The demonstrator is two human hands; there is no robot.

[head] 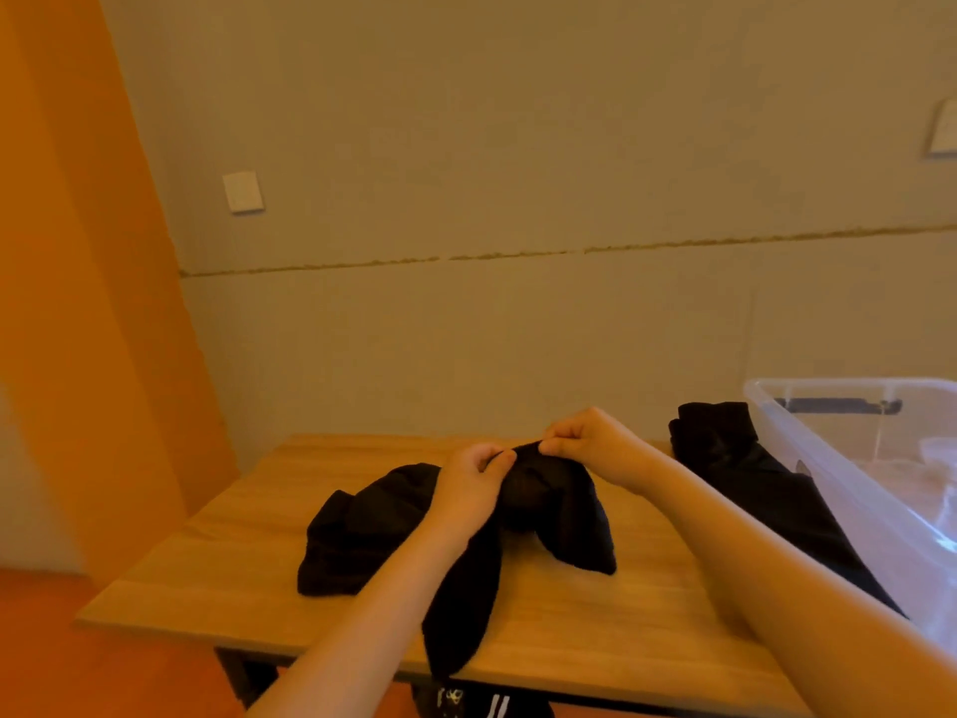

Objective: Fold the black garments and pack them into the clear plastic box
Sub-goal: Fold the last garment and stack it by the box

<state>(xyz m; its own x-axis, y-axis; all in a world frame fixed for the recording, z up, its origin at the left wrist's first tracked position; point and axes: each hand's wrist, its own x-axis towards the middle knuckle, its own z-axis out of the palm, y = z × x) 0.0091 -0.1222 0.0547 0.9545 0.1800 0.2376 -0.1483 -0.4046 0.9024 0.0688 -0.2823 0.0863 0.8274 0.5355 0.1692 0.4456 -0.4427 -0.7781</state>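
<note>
Wooden table with a pale grain top, set against a plain grey-beige wall. Both hands are raised over the table's middle, close together. The left hand and the right hand each pinch the upper edge of a black garment with curled fingers, thumbs against fingertips. The garment hangs from the hands; its lobes spread on the table to the left of, below and to the right of the hands, and one end reaches the near table edge. A second garment, crumpled, lies on the table to the right of the right hand, against the wall of the clear box. The box stands at the far right of the table, open at the top. An orange panel runs up the room to the left of the hands. A white wall plate is fixed above and to the left of them.
</note>
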